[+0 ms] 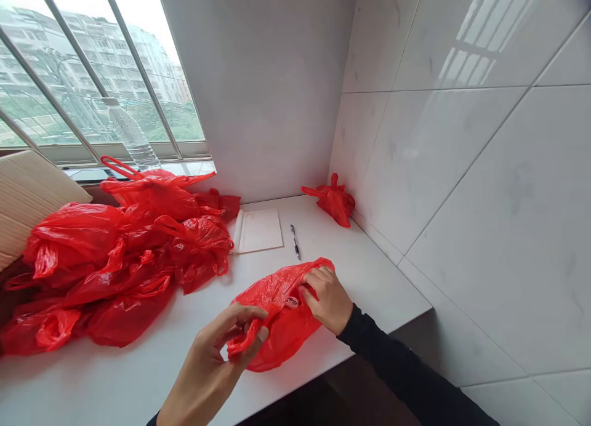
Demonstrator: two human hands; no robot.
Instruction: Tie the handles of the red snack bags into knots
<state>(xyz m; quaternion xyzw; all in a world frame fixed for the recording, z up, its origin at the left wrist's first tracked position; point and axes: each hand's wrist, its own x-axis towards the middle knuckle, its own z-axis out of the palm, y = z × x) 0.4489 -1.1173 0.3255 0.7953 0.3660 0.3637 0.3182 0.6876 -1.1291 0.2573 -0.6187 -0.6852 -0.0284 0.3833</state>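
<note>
A red plastic bag (281, 346) lies on the white table near its front edge, between my hands. My left hand (226, 346) pinches a bunched part of the bag at its left end, thumb and fingers closed. With its fingers closed, my right hand (327, 293) grips the bag's rim at the upper right. The mouth gapes a little, and a small pale item with dark printing (292, 301) shows inside; its kind I cannot make out. Beyond the bag lie a black and clear pen (295, 241) and an open notebook (261, 231).
Several filled red plastic bags (133, 253) are heaped on the table's left side. A cardboard box (37, 198) stands behind them, and a clear bottle (132, 133) by the barred window. Another tied red bag (336, 201) sits in the far corner against the tiled wall (462, 186).
</note>
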